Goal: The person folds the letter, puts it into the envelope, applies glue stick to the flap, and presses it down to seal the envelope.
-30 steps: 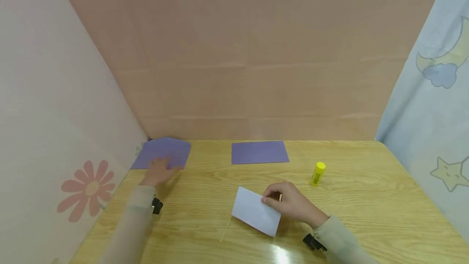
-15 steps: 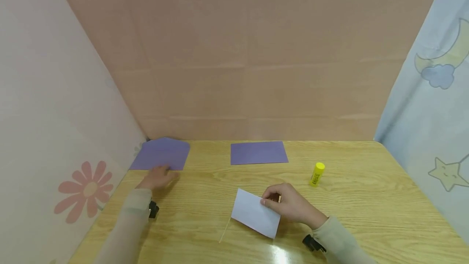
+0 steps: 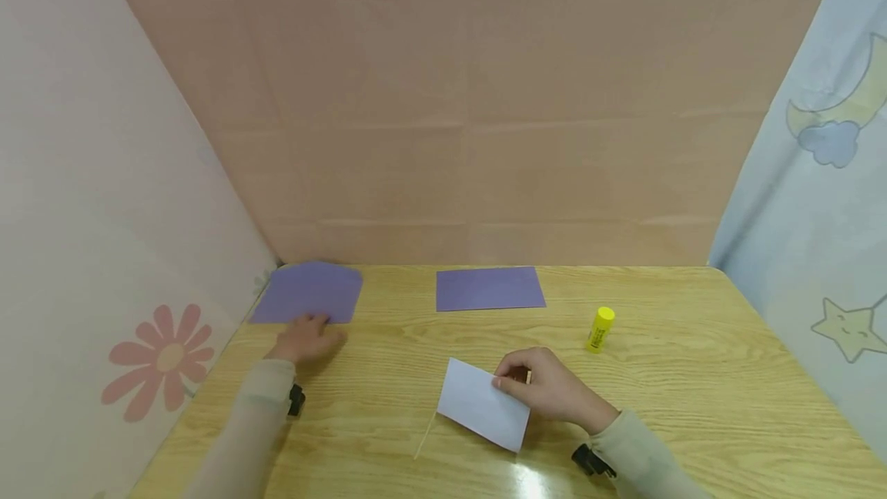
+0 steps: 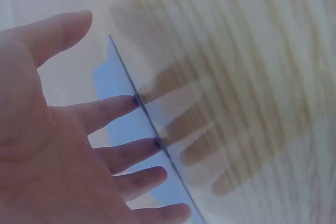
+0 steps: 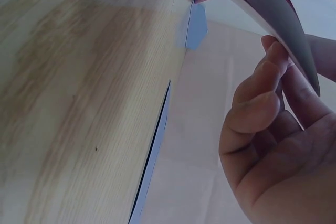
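At the far left of the table lies a purple envelope [image 3: 308, 289] with its pointed flap toward the back. My left hand [image 3: 305, 339] is at its near edge; in the left wrist view two straight fingertips touch the edge of the envelope [image 4: 118, 87]. Between thumb and fingers, my right hand [image 3: 554, 387] pinches the upper right edge of a white card [image 3: 478, 406], held tilted over the near middle of the table. From the card's left corner hangs a thin pale strand [image 3: 425, 437]. The right wrist view shows the card [image 5: 273, 11] edge-on, with layers and some red.
A flat purple rectangle of paper [image 3: 490, 289] lies at the back middle. To its right a yellow glue stick [image 3: 600, 329] stands on the wooden table [image 3: 693, 376]. Printed cloth hangs along both sides, with a plain backdrop [image 3: 471, 137] behind.
My left hand has drawn back from over the envelope to its near edge. The envelope has shifted very slightly. My right hand and the card have hardly moved.
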Action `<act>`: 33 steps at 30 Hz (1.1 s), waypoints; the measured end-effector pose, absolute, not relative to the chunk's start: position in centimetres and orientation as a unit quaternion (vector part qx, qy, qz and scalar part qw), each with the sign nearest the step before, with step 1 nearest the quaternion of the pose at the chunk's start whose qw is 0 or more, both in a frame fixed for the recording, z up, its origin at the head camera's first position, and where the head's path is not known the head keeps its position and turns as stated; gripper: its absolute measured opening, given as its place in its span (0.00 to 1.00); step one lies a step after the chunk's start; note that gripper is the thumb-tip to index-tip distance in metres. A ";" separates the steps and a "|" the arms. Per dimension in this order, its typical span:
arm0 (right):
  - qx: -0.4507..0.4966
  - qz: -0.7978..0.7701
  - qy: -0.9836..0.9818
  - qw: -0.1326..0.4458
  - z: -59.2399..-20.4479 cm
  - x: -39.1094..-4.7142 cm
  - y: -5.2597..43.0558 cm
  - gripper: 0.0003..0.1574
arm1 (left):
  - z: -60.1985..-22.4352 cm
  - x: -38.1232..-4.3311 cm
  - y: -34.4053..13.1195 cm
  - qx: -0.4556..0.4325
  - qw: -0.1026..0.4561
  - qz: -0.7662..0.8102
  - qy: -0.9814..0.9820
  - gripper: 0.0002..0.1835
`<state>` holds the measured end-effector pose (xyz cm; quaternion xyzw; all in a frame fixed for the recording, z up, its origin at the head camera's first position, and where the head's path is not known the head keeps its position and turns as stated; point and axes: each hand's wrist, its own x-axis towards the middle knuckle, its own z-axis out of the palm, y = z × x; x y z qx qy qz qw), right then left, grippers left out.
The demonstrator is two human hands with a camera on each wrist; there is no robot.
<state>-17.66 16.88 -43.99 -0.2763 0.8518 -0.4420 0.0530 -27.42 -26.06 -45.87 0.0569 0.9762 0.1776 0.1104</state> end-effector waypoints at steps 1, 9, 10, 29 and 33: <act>-0.275 -0.441 0.853 0.054 -44.0 -17.6 16.9 0.07 | -45.8 -27.2 -25.8 0.059 0.109 0.174 0.977 0.41; -0.271 -0.438 0.855 0.055 -44.0 -17.6 16.9 0.07 | -44.8 -24.3 -23.0 0.088 0.128 0.160 0.975 0.40; -0.271 -0.438 0.855 0.054 -44.0 -17.6 16.9 0.07 | -44.7 -23.8 -22.6 0.090 0.130 0.158 0.975 0.40; -0.257 -0.440 0.860 0.037 -43.8 -17.7 17.5 0.06 | -43.8 -16.3 -14.0 0.201 0.126 0.129 0.963 0.37; -0.254 -0.447 0.857 0.031 -43.8 -17.7 17.5 0.07 | -43.8 -15.0 -12.0 0.242 0.113 0.106 0.958 0.36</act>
